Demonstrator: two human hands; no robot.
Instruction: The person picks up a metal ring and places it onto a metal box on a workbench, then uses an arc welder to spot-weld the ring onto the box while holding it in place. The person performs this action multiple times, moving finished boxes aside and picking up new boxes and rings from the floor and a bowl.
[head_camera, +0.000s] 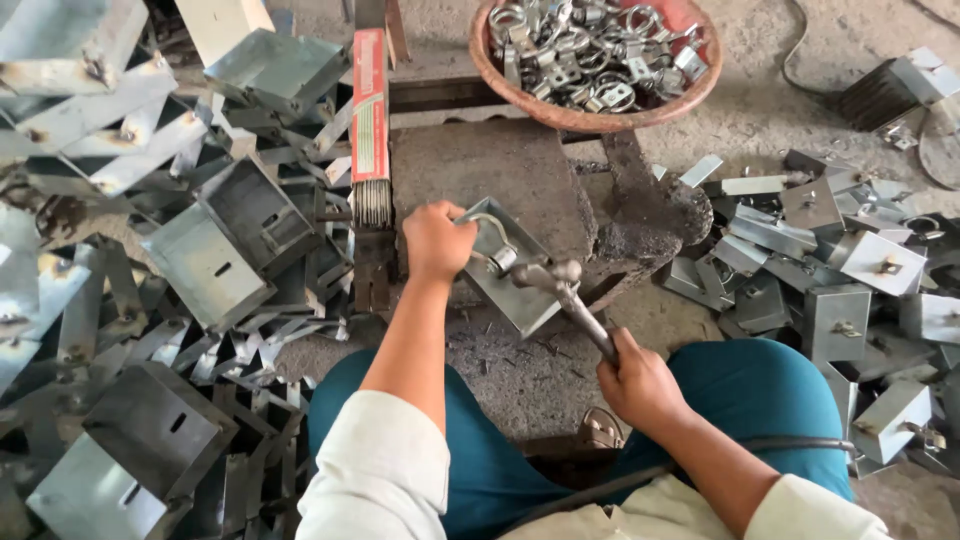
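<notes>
Two bare forearms are seen, ending in the left hand (436, 240) and the right hand (640, 385). Cream-white sleeves (380, 470) are worn, rolled back above the elbows. Teal trousers (760, 390) are worn over both knees, just below the sleeves in the view. No gloves are worn.

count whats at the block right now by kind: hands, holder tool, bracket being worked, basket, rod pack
hands: 2, left and right
electrode holder: 1
metal bracket: 1
round basket: 1
red rod pack: 1
total: 6
</notes>
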